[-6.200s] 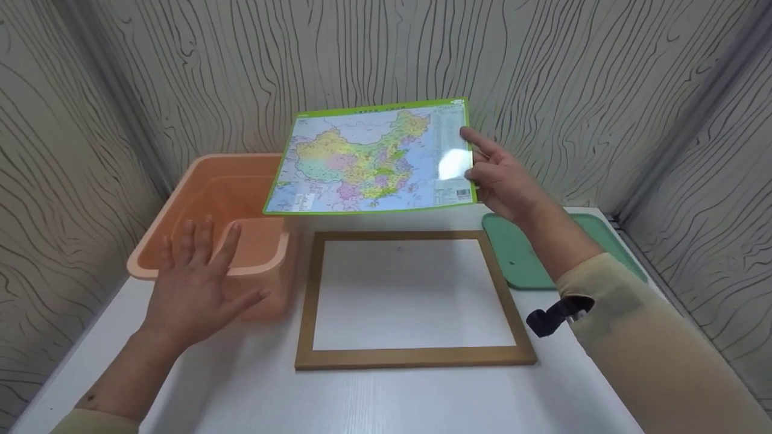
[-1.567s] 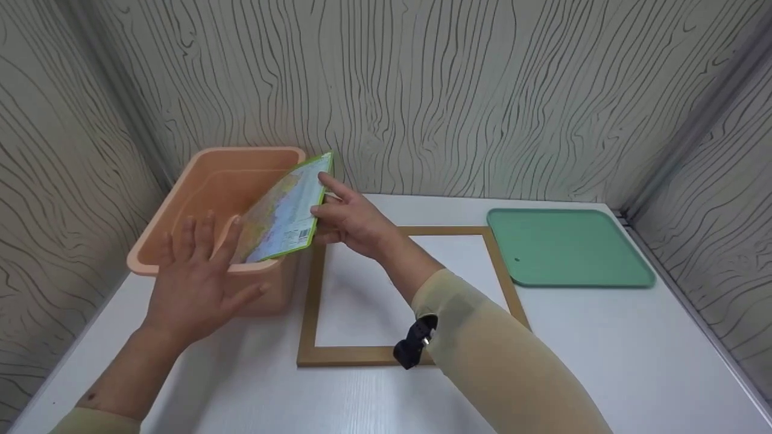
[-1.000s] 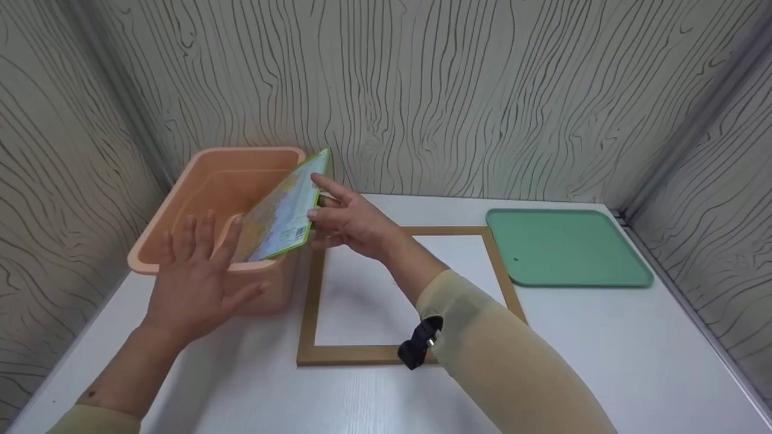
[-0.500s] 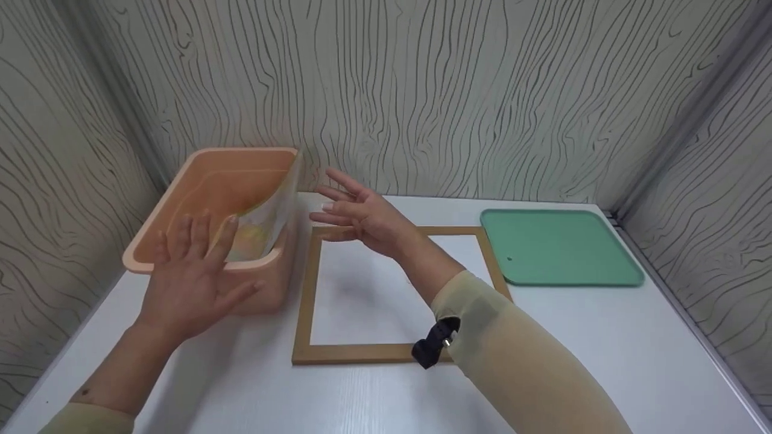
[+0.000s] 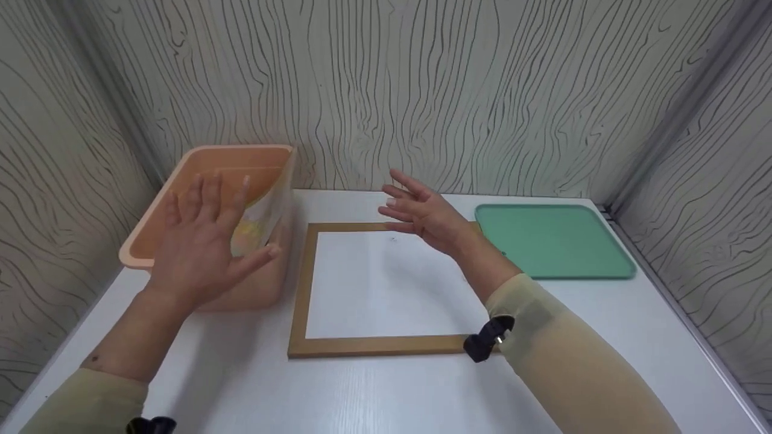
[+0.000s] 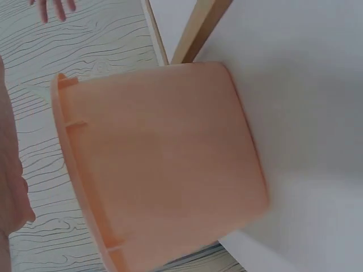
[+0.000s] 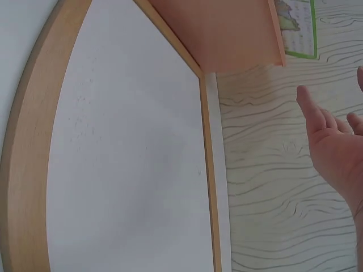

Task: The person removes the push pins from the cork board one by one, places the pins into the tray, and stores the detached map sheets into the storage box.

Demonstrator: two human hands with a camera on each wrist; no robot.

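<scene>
we see the left hand (image 5: pixel 205 241) raised with fingers spread wide, holding nothing, hovering in front of the peach bin (image 5: pixel 265 289) at the left of the white bench (image 5: pixel 374 392). the right hand (image 5: pixel 425 214) is also wide and empty, fingers straight, over the far edge of the wooden frame (image 5: pixel 298 289) that lies flat on the bench just beside the bin. the map sheet (image 5: pixel 256 220) stands tilted inside the bin, leaning against its right wall (the right wrist view shows a green-edged corner (image 7: pixel 298 25) poking above the rim). a green tray (image 5: pixel 555 241) lies at the right, near the frame's far corner; whether they touch we cannot tell.
</scene>
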